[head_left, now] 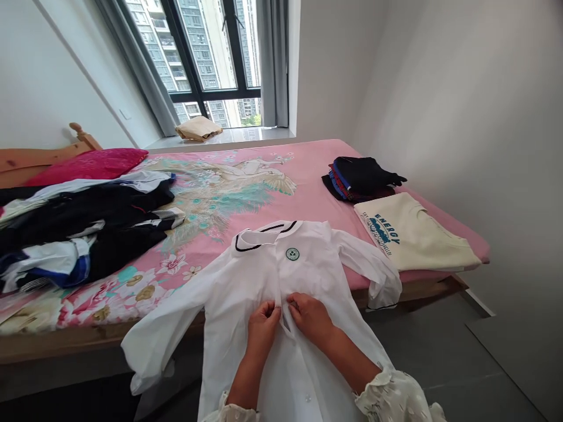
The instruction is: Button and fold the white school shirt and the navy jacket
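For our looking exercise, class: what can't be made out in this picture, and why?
In the head view:
Hem of the white shirt: cut off by the bottom edge.
Any button under the left hand or right hand: hidden by them.
Fine detail of the green badge: too small.
Left end of the clothes heap: cut off by the left edge.

Left hand (264, 319) and right hand (310, 316), viewed from above, at the middle of the near edge of the bed (101, 335). The two are side by side, near but apart, fingertips turned toward each other. Thumb and forefinger of each close in a pinch, other fingers bent. Left forearm (247, 378) points almost straight forward; right forearm (354, 358) slants inward.
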Tool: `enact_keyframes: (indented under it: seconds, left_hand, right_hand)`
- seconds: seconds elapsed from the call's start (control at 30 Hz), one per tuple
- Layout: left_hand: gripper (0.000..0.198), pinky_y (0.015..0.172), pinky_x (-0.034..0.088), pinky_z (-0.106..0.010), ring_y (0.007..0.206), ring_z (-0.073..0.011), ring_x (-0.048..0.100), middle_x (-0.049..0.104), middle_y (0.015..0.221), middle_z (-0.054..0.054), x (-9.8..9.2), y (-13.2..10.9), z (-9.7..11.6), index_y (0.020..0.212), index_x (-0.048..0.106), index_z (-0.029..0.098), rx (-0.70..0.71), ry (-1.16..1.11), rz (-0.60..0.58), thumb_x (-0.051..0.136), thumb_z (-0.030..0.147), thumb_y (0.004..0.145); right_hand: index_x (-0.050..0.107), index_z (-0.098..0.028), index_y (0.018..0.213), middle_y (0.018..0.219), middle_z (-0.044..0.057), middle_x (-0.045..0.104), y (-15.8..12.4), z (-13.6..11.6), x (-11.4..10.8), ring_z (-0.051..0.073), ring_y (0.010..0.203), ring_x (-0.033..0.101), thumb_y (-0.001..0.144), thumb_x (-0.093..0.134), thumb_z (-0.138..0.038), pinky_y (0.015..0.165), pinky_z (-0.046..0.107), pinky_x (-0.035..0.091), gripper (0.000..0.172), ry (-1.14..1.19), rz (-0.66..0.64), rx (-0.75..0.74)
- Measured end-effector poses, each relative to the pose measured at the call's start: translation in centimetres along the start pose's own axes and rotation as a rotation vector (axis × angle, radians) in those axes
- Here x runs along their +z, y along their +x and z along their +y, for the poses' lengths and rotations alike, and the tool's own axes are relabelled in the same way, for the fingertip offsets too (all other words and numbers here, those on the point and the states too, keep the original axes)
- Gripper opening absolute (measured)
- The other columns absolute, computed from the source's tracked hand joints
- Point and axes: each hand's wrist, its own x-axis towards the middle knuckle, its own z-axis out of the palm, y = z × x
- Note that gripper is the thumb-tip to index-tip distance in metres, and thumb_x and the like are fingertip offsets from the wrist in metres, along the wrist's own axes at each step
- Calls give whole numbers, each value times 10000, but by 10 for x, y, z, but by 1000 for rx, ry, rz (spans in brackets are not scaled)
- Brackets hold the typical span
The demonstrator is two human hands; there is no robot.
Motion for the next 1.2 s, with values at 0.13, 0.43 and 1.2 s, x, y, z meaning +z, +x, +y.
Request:
enact_keyframes:
  seconds: [0.13, 0.43, 1.2]
  left_hand:
    - [219, 611, 393, -223, 615, -119, 502, 601, 627, 21, 1, -3, -3, 711, 660, 148, -1, -56, 16, 578, 349, 681]
    - [255, 502, 307, -190, 509, -71, 374, 446, 509, 64, -3, -3, -5, 613, 581, 156, -76, -95, 13, 648, 399, 644]
    - [293, 624, 411, -239, 621, -140, 511, 572, 619, 17, 2, -23, 24, 732, 645, 178, 119, 87, 36, 500, 429, 778]
  right_hand:
    - [608, -198, 912, 876, 44, 678, 2, -4, 8, 174, 804, 618, 821, 481, -189, 688, 250, 390, 156, -25, 21, 47]
    - [599, -188, 783, 731, 36, 664, 11, -12, 5, 158, 672, 588, 769, 529, -206, 608, 238, 348, 74, 23, 5, 104]
    - [552, -200, 836, 698, -11, 591, -6, -4, -15, 117, 620, 524, 846, 445, -223, 617, 203, 365, 110, 129, 67, -163]
